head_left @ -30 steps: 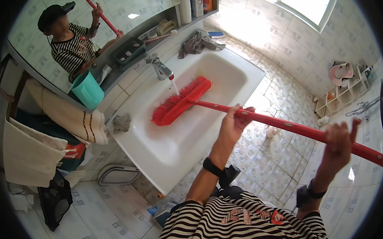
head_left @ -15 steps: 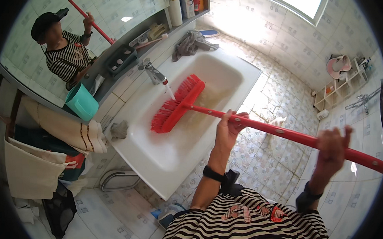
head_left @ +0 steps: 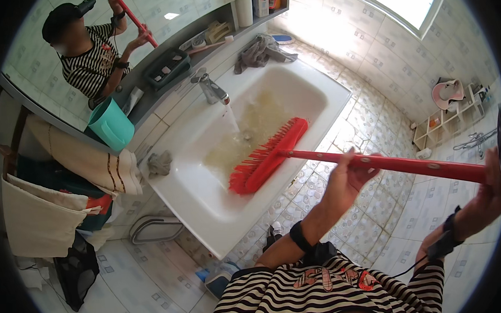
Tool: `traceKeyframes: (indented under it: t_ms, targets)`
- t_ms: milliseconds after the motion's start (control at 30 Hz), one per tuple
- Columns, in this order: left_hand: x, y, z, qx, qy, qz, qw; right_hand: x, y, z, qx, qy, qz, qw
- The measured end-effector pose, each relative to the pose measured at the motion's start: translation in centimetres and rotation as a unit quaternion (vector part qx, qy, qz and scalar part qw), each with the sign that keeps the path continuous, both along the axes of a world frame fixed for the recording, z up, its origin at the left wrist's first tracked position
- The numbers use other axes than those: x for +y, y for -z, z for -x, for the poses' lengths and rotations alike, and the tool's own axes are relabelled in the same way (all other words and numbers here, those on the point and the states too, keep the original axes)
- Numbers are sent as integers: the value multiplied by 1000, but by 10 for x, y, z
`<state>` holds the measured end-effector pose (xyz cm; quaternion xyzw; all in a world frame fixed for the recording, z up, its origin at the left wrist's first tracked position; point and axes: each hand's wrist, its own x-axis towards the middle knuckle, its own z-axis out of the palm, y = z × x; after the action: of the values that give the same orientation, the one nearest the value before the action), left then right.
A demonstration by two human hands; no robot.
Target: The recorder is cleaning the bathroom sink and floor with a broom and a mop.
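Note:
A red broom [head_left: 273,158] lies with its bristled head across the near side of the white sink [head_left: 209,236], bristles facing the faucet. Murky, yellowish water [head_left: 241,126] sits in the basin around the drain. From the chrome faucet [head_left: 211,89] a stream of water runs into it, apart from the bristles. My left hand [head_left: 346,180] is closed round the middle of the handle. At the far right, my right hand [head_left: 489,188] grips the handle near its end; its fingers are partly cut off by the dark picture rim.
A teal cup [head_left: 112,124] and a dark tray [head_left: 167,69] stand on the ledge under the mirror. Grey cloths [head_left: 263,52] lie at the sink's far corner, another rag [head_left: 159,163] at the left. Towels [head_left: 46,218] hang left. A shelf rack [head_left: 450,120] is on the right wall.
The broom head has moved from under the running water toward me and to the right, onto the sink's near side. Both hands have shifted right with the handle.

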<state>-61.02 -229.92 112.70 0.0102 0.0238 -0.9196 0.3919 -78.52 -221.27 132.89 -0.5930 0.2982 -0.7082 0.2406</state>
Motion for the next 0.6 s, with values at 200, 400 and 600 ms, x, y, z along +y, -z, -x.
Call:
traceKeyframes:
  t_ms: [200,400,600]
  targets:
    - [-69,97,-46,-93,-134,-34,986,-41,91,-84,-18,-11,-34,999]
    - [-44,44,-8,-91,-62,13,994,9,78,-42,-167,106,67,978]
    - [-62,83,-32,-136,-87,16,987,-1,98,-76,-36,118,-51,991]
